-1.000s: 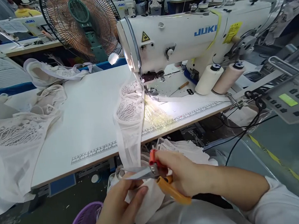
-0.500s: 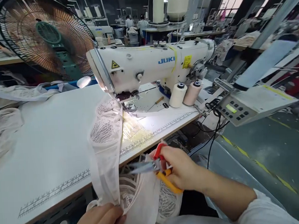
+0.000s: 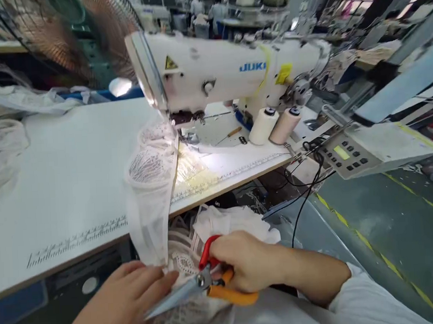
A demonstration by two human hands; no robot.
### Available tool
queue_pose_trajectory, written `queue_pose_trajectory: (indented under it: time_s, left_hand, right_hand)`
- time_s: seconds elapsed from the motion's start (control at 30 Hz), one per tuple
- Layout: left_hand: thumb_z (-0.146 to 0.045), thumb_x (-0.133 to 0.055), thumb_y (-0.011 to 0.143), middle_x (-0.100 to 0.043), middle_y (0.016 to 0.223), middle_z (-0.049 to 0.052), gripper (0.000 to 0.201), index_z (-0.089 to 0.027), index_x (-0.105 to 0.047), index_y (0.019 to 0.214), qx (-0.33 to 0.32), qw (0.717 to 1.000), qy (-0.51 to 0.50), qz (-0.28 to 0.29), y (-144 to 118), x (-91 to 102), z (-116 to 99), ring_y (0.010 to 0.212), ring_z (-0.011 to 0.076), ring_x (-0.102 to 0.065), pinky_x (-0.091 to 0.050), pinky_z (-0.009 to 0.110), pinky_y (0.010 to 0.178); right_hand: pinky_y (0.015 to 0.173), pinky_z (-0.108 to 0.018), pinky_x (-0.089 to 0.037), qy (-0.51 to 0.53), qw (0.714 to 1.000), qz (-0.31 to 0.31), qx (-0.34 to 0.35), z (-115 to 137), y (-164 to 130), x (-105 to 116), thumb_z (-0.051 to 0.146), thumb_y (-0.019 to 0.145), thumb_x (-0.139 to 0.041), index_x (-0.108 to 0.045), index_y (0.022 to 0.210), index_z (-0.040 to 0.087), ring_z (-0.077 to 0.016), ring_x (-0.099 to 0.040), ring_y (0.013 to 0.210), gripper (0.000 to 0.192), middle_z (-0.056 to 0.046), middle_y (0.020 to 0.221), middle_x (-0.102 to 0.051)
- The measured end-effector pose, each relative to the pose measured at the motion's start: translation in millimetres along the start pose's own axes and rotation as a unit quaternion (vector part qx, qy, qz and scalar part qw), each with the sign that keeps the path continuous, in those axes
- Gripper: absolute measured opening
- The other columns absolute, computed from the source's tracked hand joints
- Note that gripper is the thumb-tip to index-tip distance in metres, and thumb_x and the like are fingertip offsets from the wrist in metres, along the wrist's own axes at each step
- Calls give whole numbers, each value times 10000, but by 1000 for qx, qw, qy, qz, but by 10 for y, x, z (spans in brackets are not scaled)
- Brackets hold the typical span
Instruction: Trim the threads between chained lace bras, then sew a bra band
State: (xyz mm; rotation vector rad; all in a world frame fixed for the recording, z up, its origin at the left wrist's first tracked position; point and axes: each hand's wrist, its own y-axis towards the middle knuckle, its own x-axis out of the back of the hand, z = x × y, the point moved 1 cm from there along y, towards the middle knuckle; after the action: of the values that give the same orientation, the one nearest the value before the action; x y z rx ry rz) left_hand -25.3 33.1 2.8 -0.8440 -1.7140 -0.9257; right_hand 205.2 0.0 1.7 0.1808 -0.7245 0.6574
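Scissors (image 3: 203,279) with one red and one orange handle are in my right hand (image 3: 243,259), the fingers wrapped round the handles. Their blades point down and left, close beside my left hand (image 3: 127,297). That hand grips the white lace bra (image 3: 149,168) just below the table edge, its thumb partly hidden. The bra runs from under the needle area of the sewing machine (image 3: 211,70) across the table and over its front edge. More lace cloth lies under the scissors, over my lap.
A white table (image 3: 67,165) has a ruler printed along its front edge. Two thread cones, one cream (image 3: 263,126) and one pinkish (image 3: 285,126), stand by the machine. A control box (image 3: 350,152) is at right, a fan (image 3: 83,38) behind left. White fabric pieces (image 3: 234,224) lie below the edge.
My right hand has brought the scissors down and left, towards my left hand. White fabric pieces now show behind my right hand. The whole view has shifted.
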Motion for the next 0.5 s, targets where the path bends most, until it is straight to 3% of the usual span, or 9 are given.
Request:
queue_pose_trajectory:
  time_s: [0.13, 0.23, 0.4, 0.5]
  left_hand:
    - [-174, -331, 855, -666, 813, -30, 322, -272, -628, 932, 110, 993, -39, 19, -51, 226, -72, 757, 135, -579, -393, 241, 758]
    - [-295, -384, 856, -651, 819, -19, 265, -227, -638, 889, 182, 978, -103, 19, -78, 314, -47, 768, 116, -581, -428, 176, 707]
    - [-294, -529, 753, -644, 752, -40, 141, -199, -622, 802, 189, 963, -191, 7, -112, 296, 110, 664, 83, -592, -446, 119, 598]
    - [-256, -564, 729, -639, 799, -15, 91, -191, -615, 767, 222, 933, -283, -12, -80, 268, 141, 729, 112, -607, -468, 143, 621]
  right_hand:
    - [487, -186, -323, 43, 997, -63, 1, -77, -135, -29, 94, 581, -559, -382, 633, 196, -95, -434, 542, 211, 32, 627, -484]
    - [457, -189, -299, 67, 995, -78, -3, -101, -169, -39, 119, 619, -527, -360, 611, 199, -90, -379, 503, 186, 38, 587, -436]
    - [460, -195, -297, 88, 993, -77, -17, -94, -155, -20, 134, 626, -537, -367, 609, 197, -91, -364, 505, 183, 34, 594, -432]
    - [472, -198, -310, 113, 990, -76, -36, -93, -159, -24, 148, 634, -562, -376, 609, 196, -94, -363, 515, 194, 35, 597, -431]
